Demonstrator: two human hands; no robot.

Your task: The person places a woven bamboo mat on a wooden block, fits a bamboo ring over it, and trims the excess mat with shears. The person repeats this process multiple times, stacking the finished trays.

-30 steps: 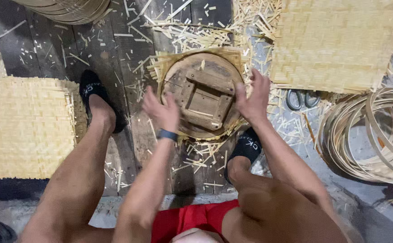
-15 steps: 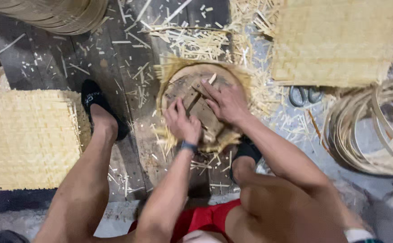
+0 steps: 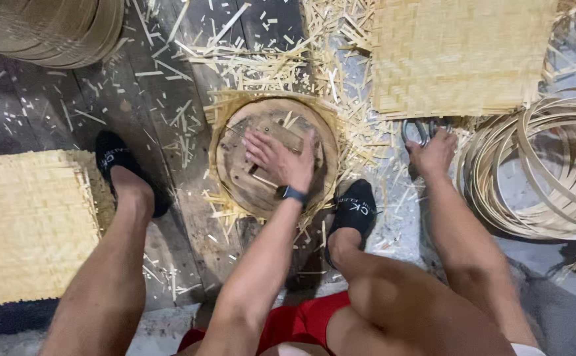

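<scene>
Head view: I see my left hand (image 3: 280,158) pressed palm-down with its fingers spread flat, gripping nothing, on the round wooden form (image 3: 271,155) that lies on the floor between my feet. A woven bamboo sheet (image 3: 219,109) sits under the form, its frayed edge sticking out around the rim. My right hand (image 3: 433,153) is out to the side, its fingers curled onto the metal scissors (image 3: 420,130) lying on the floor just below the large woven mat (image 3: 459,56); whether they have closed around the handles I cannot tell. Beside that hand lies a stack of bamboo hoops (image 3: 539,165). Another woven mat (image 3: 27,224) lies on the far left, and bamboo offcuts (image 3: 261,62) litter the dark floorboards (image 3: 70,105).
</scene>
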